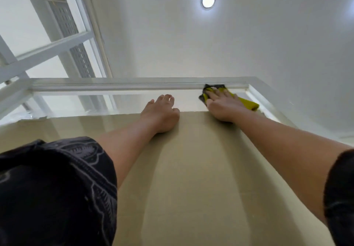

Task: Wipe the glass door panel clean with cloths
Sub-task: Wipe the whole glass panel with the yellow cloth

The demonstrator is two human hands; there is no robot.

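With fingers straight, the right hand point(222, 103) presses a yellow cloth point(248, 104) on the glass door panel point(191, 169) beneath its white top frame point(124, 85), while the released left hand point(160, 112) rests flat alongside.

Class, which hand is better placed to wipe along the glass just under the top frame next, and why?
Right. The right hand presses the yellow cloth against the glass panel right beside the top frame; the left hand rests bare on the glass, lower down, holding no cloth.
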